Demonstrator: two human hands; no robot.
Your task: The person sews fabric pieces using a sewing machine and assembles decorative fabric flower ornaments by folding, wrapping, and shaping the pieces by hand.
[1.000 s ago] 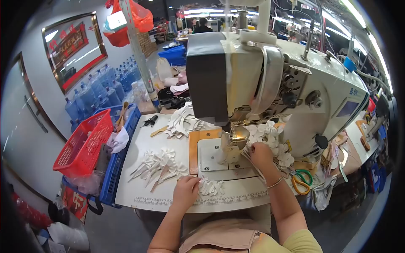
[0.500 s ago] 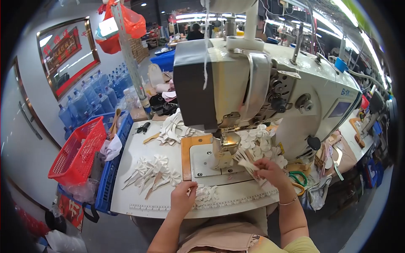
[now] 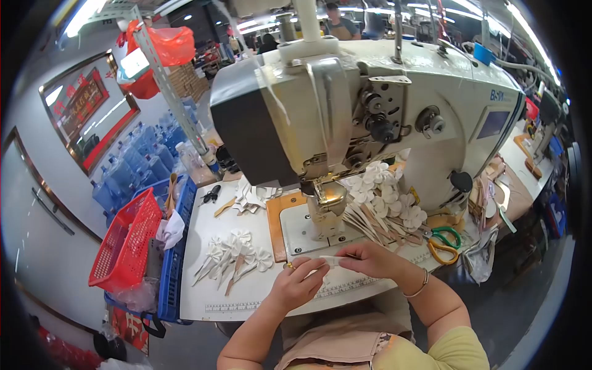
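Between my two hands, just in front of the sewing machine's metal plate, a small white piece is held. My left hand pinches its left end, and my right hand pinches its right end. Behind them stands the sewing machine, its lit needle area above the plate. White flower-shaped pieces with long strips are heaped right of the needle area. Another group of white flower pieces lies to the left. The small pieces near my left hand are mostly hidden.
Green-and-orange scissors lie at the right. Dark snips and white cut pieces are at the back left. A red basket sits in a blue crate beside the table. A person is in the background.
My right hand has come from the right-hand heap toward the table's front and met my left hand, which moved slightly right. The camera view has shifted and turned.
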